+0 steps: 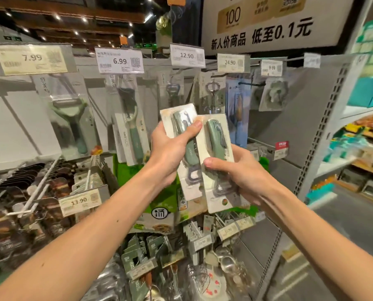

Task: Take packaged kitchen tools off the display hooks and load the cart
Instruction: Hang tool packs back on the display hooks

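Observation:
Two carded packs of a green-handled bottle opener are held up side by side in front of the display. My left hand (170, 151) grips the left pack (182, 118), thumb across its blister. My right hand (242, 170) grips the right pack (217, 135) from its right side, thumb on the lower blister. The two packs overlap at their inner edges. More packaged tools hang on the hooks behind: a green Y-peeler (69, 118), a slim green peeler (133, 131) and a corkscrew pack (212, 94). No cart is in view.
Price tags (119, 60) line the hook ends above the packs. Dark packaged goods (29, 203) hang at lower left, small metal utensils (203, 268) below. A perforated grey upright (324, 127) ends the rack; an aisle and shelves lie to the right.

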Action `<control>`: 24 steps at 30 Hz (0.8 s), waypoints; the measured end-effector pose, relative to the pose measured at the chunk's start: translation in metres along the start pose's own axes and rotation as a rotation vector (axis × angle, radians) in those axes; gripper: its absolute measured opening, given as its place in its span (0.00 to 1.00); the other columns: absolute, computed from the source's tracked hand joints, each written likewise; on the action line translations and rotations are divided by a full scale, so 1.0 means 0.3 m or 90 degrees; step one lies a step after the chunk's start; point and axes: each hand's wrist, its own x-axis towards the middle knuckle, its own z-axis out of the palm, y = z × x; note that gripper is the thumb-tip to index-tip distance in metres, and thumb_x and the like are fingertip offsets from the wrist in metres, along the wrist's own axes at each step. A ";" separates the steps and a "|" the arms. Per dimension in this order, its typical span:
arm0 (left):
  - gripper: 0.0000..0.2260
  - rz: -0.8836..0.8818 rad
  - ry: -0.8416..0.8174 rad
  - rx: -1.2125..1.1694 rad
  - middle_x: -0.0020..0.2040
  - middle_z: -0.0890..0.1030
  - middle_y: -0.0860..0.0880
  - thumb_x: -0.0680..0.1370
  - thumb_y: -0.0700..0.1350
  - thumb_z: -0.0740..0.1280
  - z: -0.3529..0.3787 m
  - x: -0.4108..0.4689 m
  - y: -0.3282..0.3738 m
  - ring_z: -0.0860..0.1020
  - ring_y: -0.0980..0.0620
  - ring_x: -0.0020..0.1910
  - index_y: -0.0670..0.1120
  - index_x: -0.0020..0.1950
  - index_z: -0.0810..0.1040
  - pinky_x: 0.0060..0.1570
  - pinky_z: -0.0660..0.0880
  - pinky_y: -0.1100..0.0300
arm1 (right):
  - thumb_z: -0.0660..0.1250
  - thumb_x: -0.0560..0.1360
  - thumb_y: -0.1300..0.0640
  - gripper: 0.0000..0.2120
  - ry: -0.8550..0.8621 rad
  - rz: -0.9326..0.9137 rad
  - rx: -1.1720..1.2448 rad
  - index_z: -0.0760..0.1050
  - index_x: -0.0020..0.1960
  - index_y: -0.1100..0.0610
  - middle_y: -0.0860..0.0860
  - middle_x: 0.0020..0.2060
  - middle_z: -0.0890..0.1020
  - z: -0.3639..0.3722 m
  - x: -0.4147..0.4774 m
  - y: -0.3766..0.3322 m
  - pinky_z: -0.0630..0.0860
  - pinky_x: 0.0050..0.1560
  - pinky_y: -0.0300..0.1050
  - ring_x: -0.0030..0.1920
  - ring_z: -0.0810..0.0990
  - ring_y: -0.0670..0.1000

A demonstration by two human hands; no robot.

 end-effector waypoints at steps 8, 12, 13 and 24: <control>0.30 0.093 -0.079 0.294 0.45 0.86 0.48 0.68 0.50 0.80 -0.020 0.033 0.112 0.84 0.54 0.40 0.52 0.65 0.70 0.41 0.78 0.57 | 0.77 0.70 0.62 0.17 -0.059 -0.014 -0.303 0.79 0.57 0.55 0.52 0.44 0.87 -0.140 -0.046 -0.127 0.79 0.32 0.43 0.38 0.84 0.53; 0.22 0.031 -0.344 0.602 0.45 0.87 0.54 0.67 0.63 0.72 -0.017 0.050 0.172 0.83 0.59 0.43 0.54 0.56 0.80 0.45 0.76 0.59 | 0.77 0.70 0.60 0.18 -0.151 -0.010 -0.383 0.77 0.58 0.55 0.59 0.38 0.82 -0.151 -0.001 -0.182 0.74 0.24 0.41 0.28 0.77 0.50; 0.21 0.024 -0.385 0.621 0.47 0.87 0.55 0.66 0.63 0.72 -0.014 0.053 0.161 0.83 0.58 0.46 0.54 0.56 0.82 0.45 0.78 0.61 | 0.77 0.70 0.60 0.18 -0.167 -0.014 -0.392 0.77 0.58 0.56 0.63 0.40 0.82 -0.150 0.017 -0.183 0.74 0.26 0.43 0.30 0.76 0.52; 0.14 0.052 -0.344 0.482 0.52 0.86 0.48 0.74 0.43 0.74 0.038 0.112 0.039 0.84 0.48 0.51 0.44 0.60 0.82 0.51 0.80 0.55 | 0.82 0.61 0.44 0.33 -0.342 0.044 -0.438 0.76 0.62 0.54 0.64 0.53 0.83 -0.312 0.264 -0.195 0.73 0.51 0.79 0.52 0.79 0.76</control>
